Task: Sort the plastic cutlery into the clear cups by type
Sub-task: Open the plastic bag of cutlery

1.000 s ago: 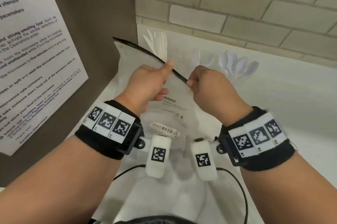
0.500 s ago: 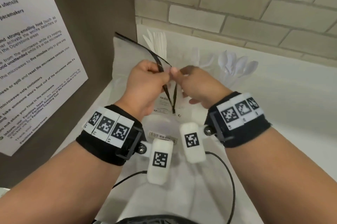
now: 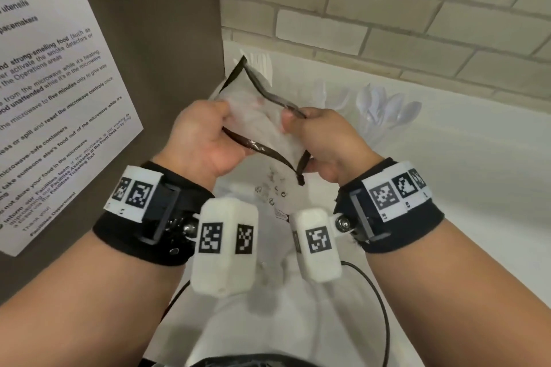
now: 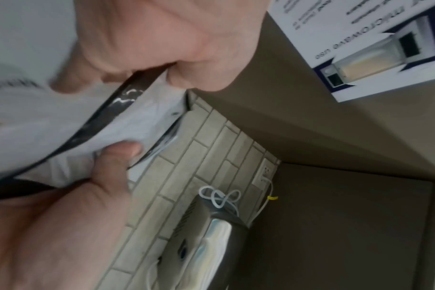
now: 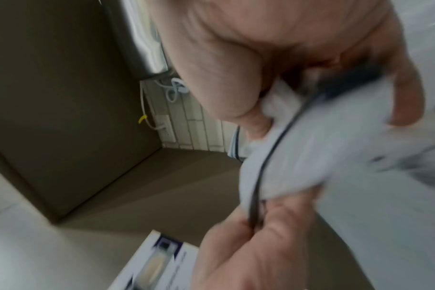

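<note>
A clear plastic bag [image 3: 262, 128] with a black zip strip hangs above the white counter. My left hand [image 3: 214, 128] pinches its left lip and my right hand [image 3: 298, 122] pinches the right lip, so the mouth gapes open. The left wrist view shows the bag [image 4: 62, 117] pinched between my thumb [image 4: 117, 157] and fingers. It is blurred in the right wrist view, where the bag [image 5: 323, 157] again sits in my grip. Behind the bag, white forks [image 3: 262, 65] and white spoons [image 3: 387, 110] stand against the wall; the cups holding them are barely visible.
A brown cabinet side [image 3: 164, 38] with a microwave notice [image 3: 53, 92] rises close on the left. A brick wall [image 3: 387, 8] backs the white counter [image 3: 477, 187]. A black cable [image 3: 378, 292] trails near my right forearm. A steel appliance [image 4: 211, 235] shows in the left wrist view.
My hands met at the zip strip, then drew apart. The bag's mouth, which was flat, now gapes wide between them.
</note>
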Motion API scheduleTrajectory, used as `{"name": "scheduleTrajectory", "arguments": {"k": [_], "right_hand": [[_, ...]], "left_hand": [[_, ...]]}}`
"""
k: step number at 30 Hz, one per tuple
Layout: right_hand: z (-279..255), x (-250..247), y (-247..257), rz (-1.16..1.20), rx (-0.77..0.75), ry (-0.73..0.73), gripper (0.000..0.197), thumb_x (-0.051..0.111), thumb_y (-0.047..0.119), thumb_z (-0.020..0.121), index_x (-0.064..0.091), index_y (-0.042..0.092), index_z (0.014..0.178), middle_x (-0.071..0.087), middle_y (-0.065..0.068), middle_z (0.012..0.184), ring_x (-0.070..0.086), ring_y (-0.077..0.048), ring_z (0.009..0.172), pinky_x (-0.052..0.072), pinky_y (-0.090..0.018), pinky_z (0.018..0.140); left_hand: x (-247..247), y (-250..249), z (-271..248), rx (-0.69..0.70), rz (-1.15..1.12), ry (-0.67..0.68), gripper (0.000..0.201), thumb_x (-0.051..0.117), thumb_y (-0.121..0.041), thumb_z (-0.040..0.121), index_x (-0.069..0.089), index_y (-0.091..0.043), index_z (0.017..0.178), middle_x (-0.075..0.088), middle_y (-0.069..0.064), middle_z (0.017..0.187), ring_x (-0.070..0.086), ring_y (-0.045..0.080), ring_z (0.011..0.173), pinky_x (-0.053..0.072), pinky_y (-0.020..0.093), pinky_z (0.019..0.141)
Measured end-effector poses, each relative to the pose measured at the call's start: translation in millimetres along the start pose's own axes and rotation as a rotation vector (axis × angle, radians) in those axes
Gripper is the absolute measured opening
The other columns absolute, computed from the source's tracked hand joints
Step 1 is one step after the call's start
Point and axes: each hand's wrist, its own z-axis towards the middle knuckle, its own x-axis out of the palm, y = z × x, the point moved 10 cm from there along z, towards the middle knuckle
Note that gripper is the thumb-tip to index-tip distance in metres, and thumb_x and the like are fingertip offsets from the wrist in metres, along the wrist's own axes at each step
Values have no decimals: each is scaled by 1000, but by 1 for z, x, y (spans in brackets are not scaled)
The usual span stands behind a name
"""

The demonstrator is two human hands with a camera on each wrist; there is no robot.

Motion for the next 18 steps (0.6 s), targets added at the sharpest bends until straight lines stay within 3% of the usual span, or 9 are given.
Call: {"name": "scheduleTrajectory", "arguments": {"k": [2,4,6,8,10,13,15,18], "right_hand": [[2,-8,-9,193,122,-37,23,44,31,101,57,14,94,63,-7,86,60,-25,73,55,-41,63],[5,-8,-12,436,206,-15,28,38,34,103,56,12,108,68,-10,94,65,-30,82,55,-49,66],[8,-8,-10,532,209,8,34,41,37,102,58,12,116,72,-11,102,69,-33,91,56,-55,74],[10,-5,-4,506,160,41,36,54,41,95,62,14,117,73,-11,105,70,-34,94,53,-59,83],[6,6,0,405,88,120,36,71,31,83,66,14,114,72,-14,108,70,-34,98,51,-58,90],[-1,17,-2,177,-25,209,30,75,6,79,68,16,106,73,-10,104,71,-27,96,58,-45,84],[7,1,-13,104,-15,82,34,74,9,82,62,14,113,72,-7,106,70,-26,95,60,-40,75],[15,-21,-37,146,158,-35,33,68,25,89,56,12,118,68,-10,106,68,-30,87,60,-44,63]], "left_hand": [[2,-10,-1,29,-134,37,38,28,-9,100,64,2,108,73,19,95,72,31,84,58,48,63],[5,-10,-8,26,-250,115,39,34,-21,100,63,-4,120,69,17,115,69,35,100,55,51,81],[12,0,-17,8,-253,210,45,43,-40,97,62,-9,123,64,15,126,64,36,111,48,54,94],[16,17,-21,4,-56,230,37,56,-31,93,62,-8,121,67,15,120,67,33,104,51,51,92],[4,29,-14,-35,100,103,28,62,-15,89,64,-6,116,72,14,107,72,30,91,56,47,84],[-5,32,-8,-115,67,37,31,52,-17,93,61,-7,120,71,17,109,70,35,96,52,55,87],[-6,27,-8,-109,-28,44,33,44,-19,94,63,-5,118,71,19,109,68,37,99,50,56,91],[-10,28,-7,-89,-169,41,38,40,-20,94,64,-5,120,71,18,110,69,37,98,53,58,84]]}}
